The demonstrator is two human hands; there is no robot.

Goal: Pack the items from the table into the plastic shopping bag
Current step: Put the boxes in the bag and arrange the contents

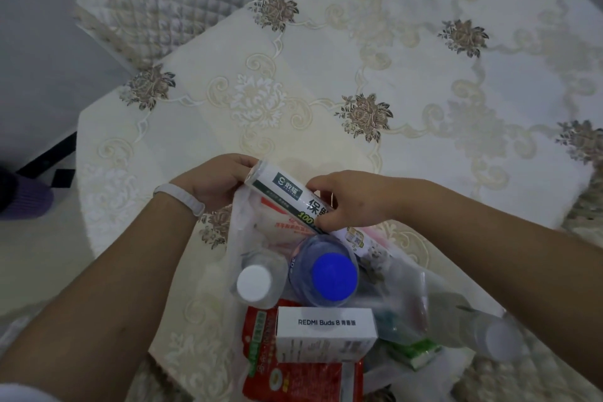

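A cream embroidered cloth with brown flower motifs covers the surface (408,81), which fills most of the view; a quilted chair seat (163,6) sits beyond its edge at eleven o'clock. At six o'clock the translucent plastic shopping bag (235,238) stands open on the cloth, its mouth facing up.

Inside the bag, a red printed packet (261,352) lies at the near edge, partly under a white box (326,333) marked REDMI Buds 8. Just beyond the box stand a clear bottle with a blue cap (332,276) and, at its nine o'clock, a smaller bottle with a white cap (254,282), the two nearly touching. At four o'clock of the box a green-and-white packet (417,351) shows through the plastic.

Across the far rim of the bag lies a white roll with green print (287,188), tilted from eleven o'clock down to five. The left hand (215,183), a pale band on its wrist, holds the roll's upper end together with the bag's edge, fingers curled around both. The right hand (349,199) grips the roll's middle from above, its fingers (321,223) wrapped over it and pinching it against the thumb.
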